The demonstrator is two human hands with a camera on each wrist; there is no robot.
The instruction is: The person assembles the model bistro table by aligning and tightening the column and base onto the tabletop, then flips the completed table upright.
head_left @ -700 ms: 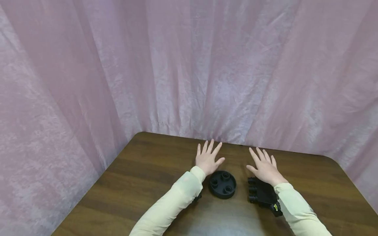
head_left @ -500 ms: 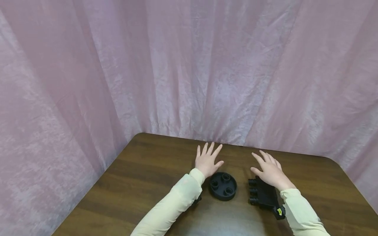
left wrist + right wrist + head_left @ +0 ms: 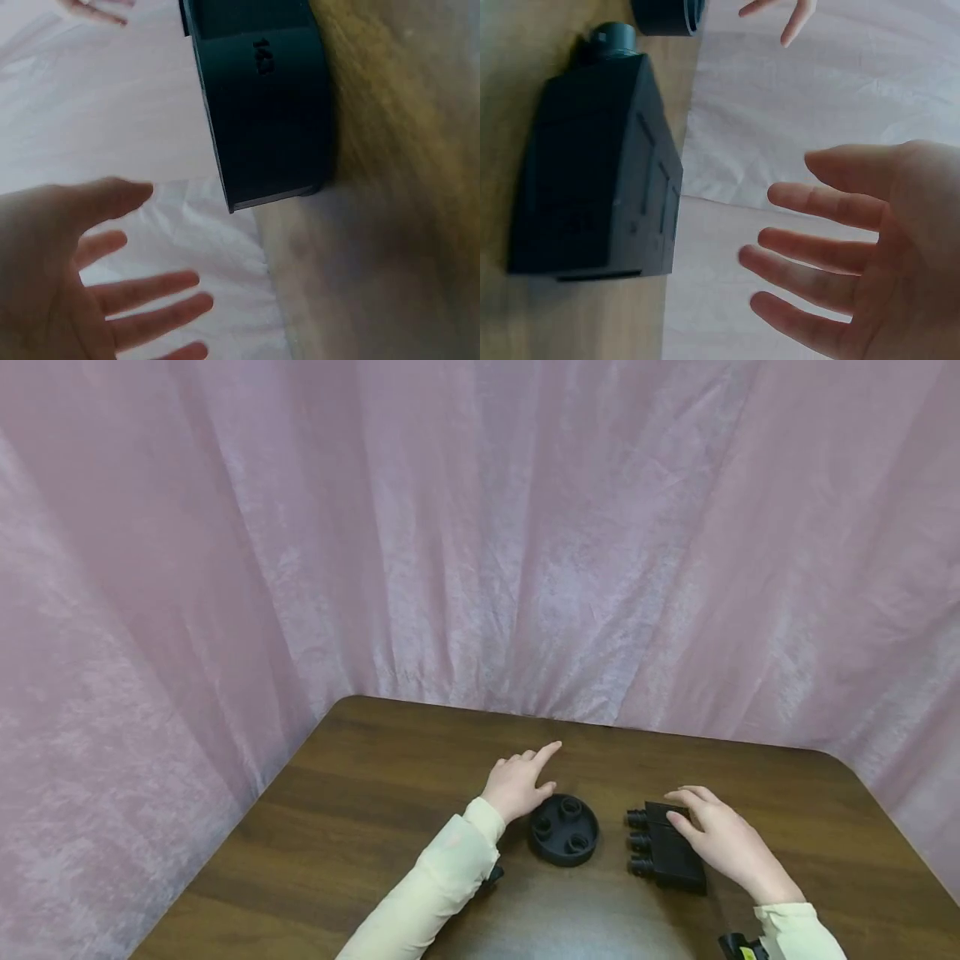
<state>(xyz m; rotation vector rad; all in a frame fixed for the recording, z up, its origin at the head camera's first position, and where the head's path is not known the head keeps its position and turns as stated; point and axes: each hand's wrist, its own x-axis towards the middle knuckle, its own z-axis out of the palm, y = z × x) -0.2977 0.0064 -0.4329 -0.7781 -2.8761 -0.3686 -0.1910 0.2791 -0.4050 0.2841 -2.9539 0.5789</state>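
Observation:
A shallow round black dish [image 3: 564, 853] with three raised rings inside lies on the table. Its curved side wall [image 3: 262, 112] bears small raised figures in the left wrist view. My left hand [image 3: 517, 787] hovers just beyond its left side, index finger pointing forward and thumb near the rim. To the right lies a black box [image 3: 675, 856] with three ribbed round stubs on its left side. Above the box's right part is my right hand [image 3: 723, 839], fingers loosely bent and nothing in them. In the right wrist view, the box [image 3: 585, 172] stands apart from the fingers.
The brown wooden table [image 3: 360, 793] has rounded far corners. Behind it hangs a pink velvet curtain [image 3: 480, 543]. A black wrist camera [image 3: 742, 946] with a yellow mark sits at the right cuff, and another black piece [image 3: 491, 877] shows under the left sleeve.
My right hand has drawn back toward the near right, uncovering more of the box, and its spread fingers have bent. My left hand has drawn back slightly, its fingers less spread.

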